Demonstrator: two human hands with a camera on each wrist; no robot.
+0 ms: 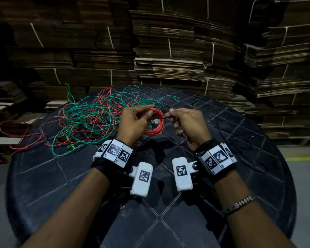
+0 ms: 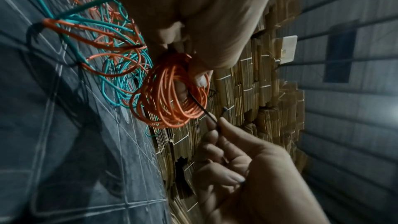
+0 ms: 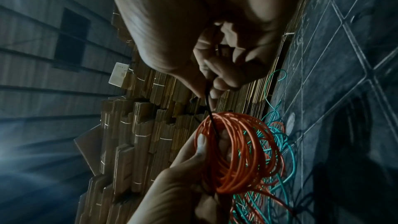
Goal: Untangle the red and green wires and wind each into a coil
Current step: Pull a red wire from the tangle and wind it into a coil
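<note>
Red wire coil [image 1: 155, 122] held above the black round table [image 1: 222, 185], a black cable tie [image 1: 164, 118] threaded through it.
Left hand [image 1: 132, 122] grips the coil; right hand [image 1: 188, 126] pinches the tie's tail between thumb and forefinger; loose green wire [image 1: 82, 119] lies tangled with red strands on the table's far left.

No readable text anywhere (only coded wrist markers [image 1: 113, 150])

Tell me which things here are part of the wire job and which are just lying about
Part of the job:
- coiled red wire, gripped by the left hand
- thin black cable tie, pinched by the right hand
- loose tangle of green and red wire
- dark round table

Lying about:
- strapped stacks of flattened brown cardboard
</note>
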